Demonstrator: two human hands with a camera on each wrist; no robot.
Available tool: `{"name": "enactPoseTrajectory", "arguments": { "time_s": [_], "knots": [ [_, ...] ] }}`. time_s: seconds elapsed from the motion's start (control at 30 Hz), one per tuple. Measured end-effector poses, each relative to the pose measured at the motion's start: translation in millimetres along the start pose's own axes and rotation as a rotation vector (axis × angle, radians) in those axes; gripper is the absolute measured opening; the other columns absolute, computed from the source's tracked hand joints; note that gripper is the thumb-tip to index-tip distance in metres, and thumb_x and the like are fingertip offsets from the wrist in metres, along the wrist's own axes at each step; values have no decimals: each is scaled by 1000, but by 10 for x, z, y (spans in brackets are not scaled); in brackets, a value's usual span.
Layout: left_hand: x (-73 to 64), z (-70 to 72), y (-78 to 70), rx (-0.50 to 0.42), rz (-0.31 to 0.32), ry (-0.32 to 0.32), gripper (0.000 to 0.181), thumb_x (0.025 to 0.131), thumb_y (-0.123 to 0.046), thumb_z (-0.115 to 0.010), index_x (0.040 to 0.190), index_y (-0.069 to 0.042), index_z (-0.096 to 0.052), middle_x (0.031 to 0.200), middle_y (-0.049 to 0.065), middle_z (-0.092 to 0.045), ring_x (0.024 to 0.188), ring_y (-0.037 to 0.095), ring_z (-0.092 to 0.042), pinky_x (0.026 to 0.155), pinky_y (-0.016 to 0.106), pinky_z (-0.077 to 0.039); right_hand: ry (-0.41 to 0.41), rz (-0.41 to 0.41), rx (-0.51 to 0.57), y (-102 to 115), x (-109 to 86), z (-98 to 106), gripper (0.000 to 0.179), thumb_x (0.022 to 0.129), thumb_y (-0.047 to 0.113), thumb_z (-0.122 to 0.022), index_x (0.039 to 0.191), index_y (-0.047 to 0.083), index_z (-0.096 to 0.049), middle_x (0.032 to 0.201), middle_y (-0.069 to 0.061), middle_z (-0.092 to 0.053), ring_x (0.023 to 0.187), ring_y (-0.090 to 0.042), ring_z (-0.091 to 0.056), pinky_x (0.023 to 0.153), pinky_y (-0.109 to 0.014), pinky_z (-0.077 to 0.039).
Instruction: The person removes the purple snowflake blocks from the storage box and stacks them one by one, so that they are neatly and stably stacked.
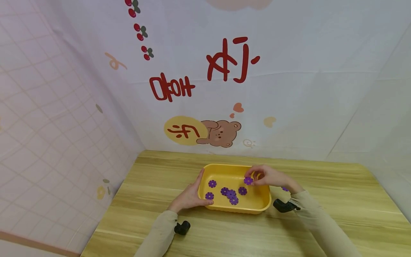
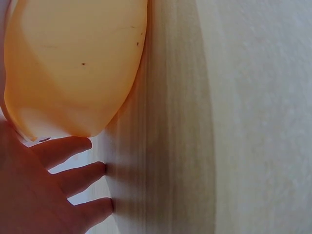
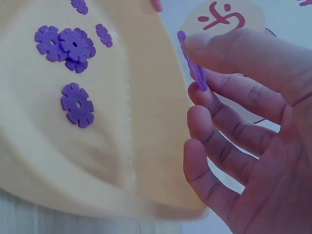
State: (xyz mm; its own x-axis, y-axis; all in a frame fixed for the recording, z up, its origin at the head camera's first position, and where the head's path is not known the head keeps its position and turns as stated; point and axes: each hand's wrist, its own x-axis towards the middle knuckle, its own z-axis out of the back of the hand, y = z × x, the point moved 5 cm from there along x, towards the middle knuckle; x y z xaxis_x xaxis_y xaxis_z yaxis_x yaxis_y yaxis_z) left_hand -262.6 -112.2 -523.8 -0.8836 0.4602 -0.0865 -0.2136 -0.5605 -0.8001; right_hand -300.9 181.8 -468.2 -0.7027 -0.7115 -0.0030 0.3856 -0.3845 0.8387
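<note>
A yellow plastic tray [image 1: 257,208] stands on the table with several purple notched snowflake discs [image 1: 231,194] lying flat inside, some overlapping. At the tray's left end rests my left hand [image 1: 190,196], thumb at the front corner and straight fingers along the outer wall; the left wrist view shows these fingers [image 2: 80,178] spread beside the orange-looking tray wall. My right hand [image 1: 264,175] is over the tray's back right part. Between thumb and index finger it pinches one snowflake disc [image 3: 193,61], seen nearly edge-on in the right wrist view, while the other fingers curl loosely.
Another purple piece [image 1: 285,189] lies on the wooden table [image 1: 224,235] right of the tray, partly hidden by the right wrist. A printed white cloth [image 1: 305,107] hangs behind the table. Each wrist carries a black device [image 1: 182,227].
</note>
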Motion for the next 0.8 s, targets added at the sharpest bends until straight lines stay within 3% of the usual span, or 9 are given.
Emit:
{"name": "enactPoseTrajectory", "arguments": {
  "time_s": [0.23, 0.57, 0.8],
  "knots": [
    [17, -3, 14, -13, -19, 2, 124, 74, -44, -83, 156, -22, 9, 136, 16, -52, 97, 14, -60, 90, 32, -48, -38, 41, -14, -8, -102, 57, 27, 88, 11, -71, 113, 5, -65, 105, -6, -64, 86, -24, -55, 73, -29, -51],
    [17, -12, 11, -6, -7, 0, 124, 74, -42, -83, 155, -24, 9, 140, 17, -48, 103, 19, -58, 93, 37, -47, -95, 135, -41, 17, -316, 158, 26, 89, 4, -69, 114, 0, -63, 102, -12, -64, 81, -20, -57, 70, -30, -53],
    [19, -7, 15, 2, -3, -2, 124, 74, -46, -82, 156, -20, 7, 141, 20, -46, 102, 21, -59, 93, 40, -47, -121, 120, -75, 23, -504, 295, 28, 88, 2, -69, 115, 1, -62, 98, -10, -62, 81, -18, -56, 65, -29, -52]
  ]
}}
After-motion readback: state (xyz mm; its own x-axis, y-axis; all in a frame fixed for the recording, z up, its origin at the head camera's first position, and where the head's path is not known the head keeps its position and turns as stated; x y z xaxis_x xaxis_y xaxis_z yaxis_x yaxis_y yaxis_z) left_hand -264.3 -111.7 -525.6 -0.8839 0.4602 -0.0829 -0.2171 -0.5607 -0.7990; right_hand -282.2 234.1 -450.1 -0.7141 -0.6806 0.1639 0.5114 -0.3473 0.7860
